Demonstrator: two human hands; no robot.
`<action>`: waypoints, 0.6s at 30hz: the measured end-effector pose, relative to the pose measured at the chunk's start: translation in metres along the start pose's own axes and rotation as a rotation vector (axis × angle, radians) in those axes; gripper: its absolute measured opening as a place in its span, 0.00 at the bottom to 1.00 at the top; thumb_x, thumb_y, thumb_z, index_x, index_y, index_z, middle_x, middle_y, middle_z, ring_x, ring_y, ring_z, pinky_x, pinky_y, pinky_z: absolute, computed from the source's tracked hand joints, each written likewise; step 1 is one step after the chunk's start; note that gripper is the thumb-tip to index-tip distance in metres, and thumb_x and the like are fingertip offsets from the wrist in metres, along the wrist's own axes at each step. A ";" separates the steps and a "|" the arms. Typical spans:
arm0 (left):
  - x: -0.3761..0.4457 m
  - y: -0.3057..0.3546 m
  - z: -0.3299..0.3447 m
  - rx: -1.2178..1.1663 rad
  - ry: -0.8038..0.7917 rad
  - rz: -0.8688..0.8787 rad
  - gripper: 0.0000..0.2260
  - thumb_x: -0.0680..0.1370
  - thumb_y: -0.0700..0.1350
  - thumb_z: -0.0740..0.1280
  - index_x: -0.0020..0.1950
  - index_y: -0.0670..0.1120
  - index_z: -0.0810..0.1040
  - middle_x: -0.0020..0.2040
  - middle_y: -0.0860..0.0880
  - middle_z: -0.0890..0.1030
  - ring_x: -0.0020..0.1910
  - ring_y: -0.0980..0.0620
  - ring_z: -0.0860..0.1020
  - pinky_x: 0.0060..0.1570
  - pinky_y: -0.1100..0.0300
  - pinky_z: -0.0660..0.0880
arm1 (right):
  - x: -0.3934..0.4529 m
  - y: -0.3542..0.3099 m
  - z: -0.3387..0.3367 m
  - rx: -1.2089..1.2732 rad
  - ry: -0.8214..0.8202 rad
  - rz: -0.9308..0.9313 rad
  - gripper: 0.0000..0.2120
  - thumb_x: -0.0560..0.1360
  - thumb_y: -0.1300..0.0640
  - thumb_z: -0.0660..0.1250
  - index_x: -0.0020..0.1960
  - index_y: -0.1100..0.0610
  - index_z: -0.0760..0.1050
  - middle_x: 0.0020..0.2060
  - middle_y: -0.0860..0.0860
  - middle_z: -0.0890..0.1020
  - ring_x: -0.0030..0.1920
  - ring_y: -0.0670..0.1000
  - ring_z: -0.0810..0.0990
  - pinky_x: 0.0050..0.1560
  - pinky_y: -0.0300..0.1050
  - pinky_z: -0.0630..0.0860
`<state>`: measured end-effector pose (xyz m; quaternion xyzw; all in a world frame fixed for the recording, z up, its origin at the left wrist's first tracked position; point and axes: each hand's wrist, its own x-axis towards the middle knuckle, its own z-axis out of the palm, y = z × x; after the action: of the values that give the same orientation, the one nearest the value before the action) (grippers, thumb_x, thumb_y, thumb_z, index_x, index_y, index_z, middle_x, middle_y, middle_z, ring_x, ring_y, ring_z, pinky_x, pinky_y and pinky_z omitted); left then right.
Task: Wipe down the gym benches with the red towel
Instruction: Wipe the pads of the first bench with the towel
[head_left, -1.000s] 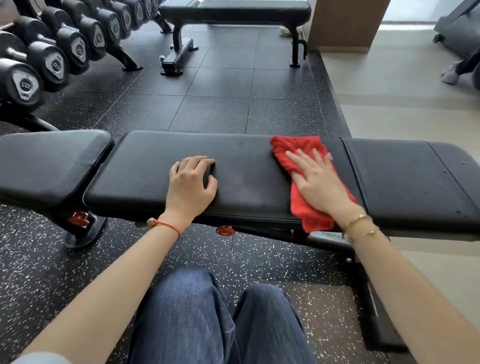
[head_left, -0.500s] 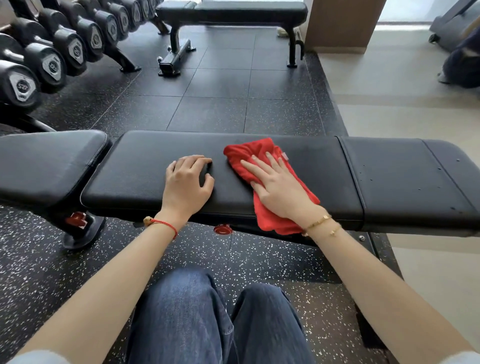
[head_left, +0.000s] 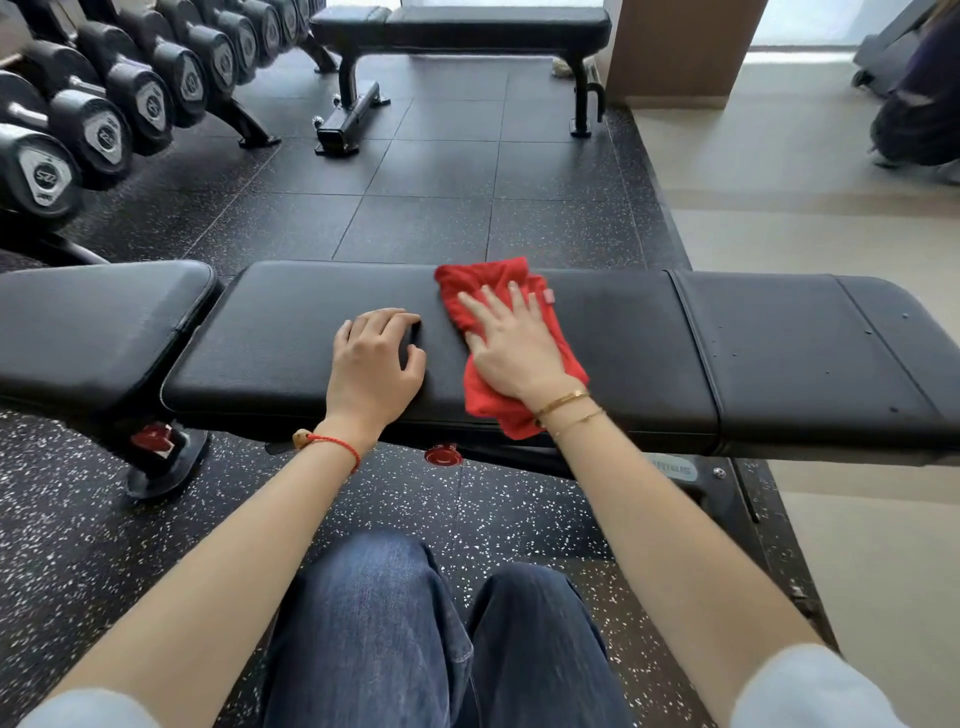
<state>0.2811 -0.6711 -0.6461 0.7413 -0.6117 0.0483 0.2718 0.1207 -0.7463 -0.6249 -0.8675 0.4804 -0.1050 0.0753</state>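
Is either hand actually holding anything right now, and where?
Nothing is gripped. The right hand presses flat on the middle of the red towel; the left hand rests on the bench pad.

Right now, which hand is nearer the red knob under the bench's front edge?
Left. The left hand rests on the bench pad just left of the red knob; the right hand, pressing the red towel, sits farther right.
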 end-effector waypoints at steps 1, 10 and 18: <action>0.000 0.000 0.000 -0.003 -0.002 0.000 0.15 0.75 0.44 0.64 0.62 0.47 0.78 0.62 0.48 0.79 0.63 0.45 0.74 0.69 0.45 0.65 | -0.007 -0.007 0.003 0.004 0.012 -0.042 0.26 0.81 0.49 0.54 0.78 0.47 0.55 0.78 0.51 0.57 0.78 0.59 0.48 0.77 0.55 0.38; -0.002 -0.002 -0.003 -0.019 -0.019 0.033 0.16 0.76 0.44 0.63 0.63 0.46 0.78 0.64 0.48 0.78 0.66 0.47 0.73 0.70 0.44 0.64 | -0.028 0.079 -0.018 0.014 0.057 0.111 0.25 0.81 0.52 0.56 0.77 0.46 0.58 0.77 0.49 0.60 0.78 0.58 0.50 0.77 0.57 0.39; -0.002 -0.001 -0.002 -0.009 -0.009 0.021 0.16 0.77 0.44 0.63 0.63 0.46 0.78 0.63 0.48 0.78 0.65 0.47 0.74 0.71 0.45 0.64 | 0.004 0.083 -0.025 0.050 -0.011 0.154 0.25 0.82 0.52 0.54 0.78 0.47 0.56 0.78 0.51 0.56 0.79 0.58 0.47 0.76 0.54 0.37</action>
<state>0.2824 -0.6685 -0.6452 0.7337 -0.6210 0.0451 0.2720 0.0486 -0.7940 -0.6196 -0.8264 0.5426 -0.1060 0.1073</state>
